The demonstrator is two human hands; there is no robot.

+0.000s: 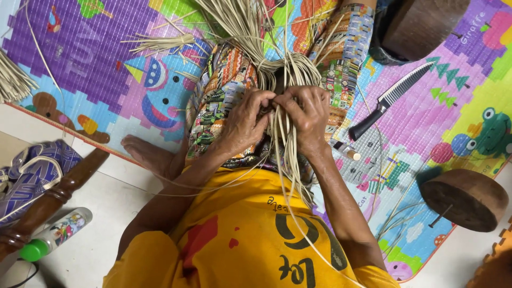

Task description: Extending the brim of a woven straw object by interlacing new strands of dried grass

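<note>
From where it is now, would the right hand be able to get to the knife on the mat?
Probably yes, once it lets go. The right hand is busy gripping the straw strands, but the knife lies on the mat just beside that leg, its handle nearest, with nothing between them.

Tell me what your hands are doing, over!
Left hand and right hand both pinching pale reed strips over the lap. Knife lies apart on mat.

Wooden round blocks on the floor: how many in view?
2. One wooden block lies at the right edge of the play mat, with a nail in its side. The other wooden block is at the top right, cut by the frame. More may lie outside view.
</note>
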